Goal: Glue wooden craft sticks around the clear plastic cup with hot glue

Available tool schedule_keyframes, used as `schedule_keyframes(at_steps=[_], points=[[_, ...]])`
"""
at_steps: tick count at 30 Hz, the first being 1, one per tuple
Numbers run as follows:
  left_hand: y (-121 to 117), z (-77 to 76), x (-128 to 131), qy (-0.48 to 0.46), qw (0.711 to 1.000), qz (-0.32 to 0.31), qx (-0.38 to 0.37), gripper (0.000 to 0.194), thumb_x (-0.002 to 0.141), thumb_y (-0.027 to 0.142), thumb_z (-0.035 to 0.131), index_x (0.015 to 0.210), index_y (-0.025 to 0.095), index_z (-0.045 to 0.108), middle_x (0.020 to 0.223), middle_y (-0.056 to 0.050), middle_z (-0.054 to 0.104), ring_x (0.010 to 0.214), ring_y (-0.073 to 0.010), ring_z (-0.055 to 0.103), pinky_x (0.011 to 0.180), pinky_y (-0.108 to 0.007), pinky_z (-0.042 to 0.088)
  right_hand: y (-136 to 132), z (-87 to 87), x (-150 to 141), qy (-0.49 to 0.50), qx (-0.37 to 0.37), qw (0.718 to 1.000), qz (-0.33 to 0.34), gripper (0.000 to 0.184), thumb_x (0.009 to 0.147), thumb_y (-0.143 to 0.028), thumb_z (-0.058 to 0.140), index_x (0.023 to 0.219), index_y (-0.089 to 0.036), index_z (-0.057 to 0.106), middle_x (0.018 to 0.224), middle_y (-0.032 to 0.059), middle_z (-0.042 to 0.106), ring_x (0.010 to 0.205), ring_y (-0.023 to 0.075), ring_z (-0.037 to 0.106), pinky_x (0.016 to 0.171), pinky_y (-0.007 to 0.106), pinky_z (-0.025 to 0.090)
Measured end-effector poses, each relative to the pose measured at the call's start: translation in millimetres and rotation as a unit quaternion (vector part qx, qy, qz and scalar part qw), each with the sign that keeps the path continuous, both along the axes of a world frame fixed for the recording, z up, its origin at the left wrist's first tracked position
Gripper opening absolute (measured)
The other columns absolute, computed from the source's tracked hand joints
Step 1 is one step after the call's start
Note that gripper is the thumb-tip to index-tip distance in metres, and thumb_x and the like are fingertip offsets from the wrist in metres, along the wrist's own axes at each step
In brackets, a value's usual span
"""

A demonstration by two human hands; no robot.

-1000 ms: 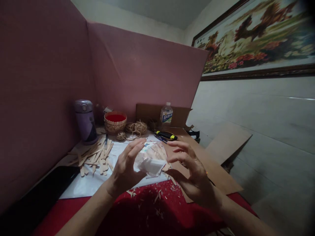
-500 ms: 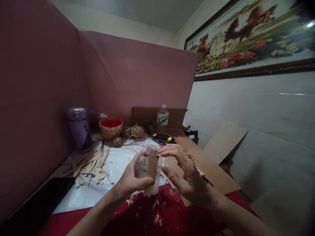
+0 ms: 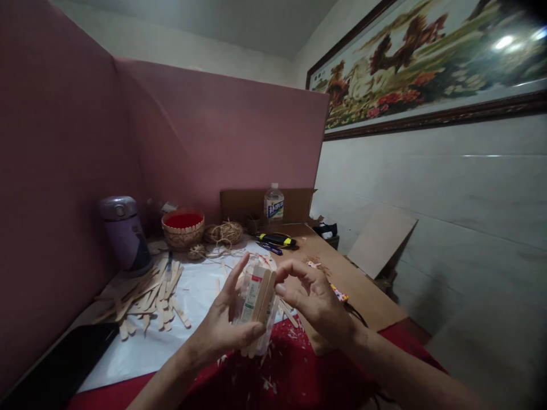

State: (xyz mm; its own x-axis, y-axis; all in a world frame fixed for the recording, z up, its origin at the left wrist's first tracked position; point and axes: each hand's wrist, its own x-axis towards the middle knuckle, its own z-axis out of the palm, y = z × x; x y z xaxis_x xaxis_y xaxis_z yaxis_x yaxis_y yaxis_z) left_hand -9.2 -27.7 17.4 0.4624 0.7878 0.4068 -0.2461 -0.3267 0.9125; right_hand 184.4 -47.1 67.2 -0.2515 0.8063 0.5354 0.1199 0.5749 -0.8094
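Note:
My left hand [image 3: 226, 322] grips a clear plastic box [image 3: 247, 296] with a printed label, tilted in front of me. Its thumb presses flat wooden craft sticks [image 3: 264, 299] lying lengthwise side by side along the box face. At the upper right edge of the box, my right hand [image 3: 318, 302] has its thumb and forefinger brought together beside the sticks' top ends. What sits between those fingertips, if anything, is hidden. Under the box, pale wood scraps [image 3: 269, 382] are scattered over the red cloth [image 3: 307, 376].
Loose craft sticks [image 3: 156, 296] lie piled on the white sheet [image 3: 194, 287] at left, near a purple flask [image 3: 126, 236]. Behind are a red-lined bowl [image 3: 183, 233], twine [image 3: 224, 232], a bottle [image 3: 274, 205] and a yellow-black cutter [image 3: 277, 240]. Cardboard [image 3: 363, 296] extends right.
The box has tilted, its top leaning right. My right hand's fingers have curled in and closed at its upper right edge. The whole view has shifted slightly.

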Motion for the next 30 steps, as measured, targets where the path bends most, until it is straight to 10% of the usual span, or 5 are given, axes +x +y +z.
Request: schedule_keyframes(at_steps=[30], points=[[-10, 6.3, 1, -0.016, 0.997, -0.068, -0.026, 0.092, 0.074, 0.026, 0.076, 0.149, 0.041, 0.024, 0.143, -0.009, 0.050, 0.128, -0.0306, 0.048, 0.106, -0.045, 0.037, -6, -5.6, 8, 0.062, -0.080, 0.991, 0.084, 0.015, 0.081, -0.029, 0.065, 0.094, -0.022, 0.066, 0.091, 0.0023, 0.064, 0.088, 0.0175, 0.057, 0.080, 0.034, 0.045]])
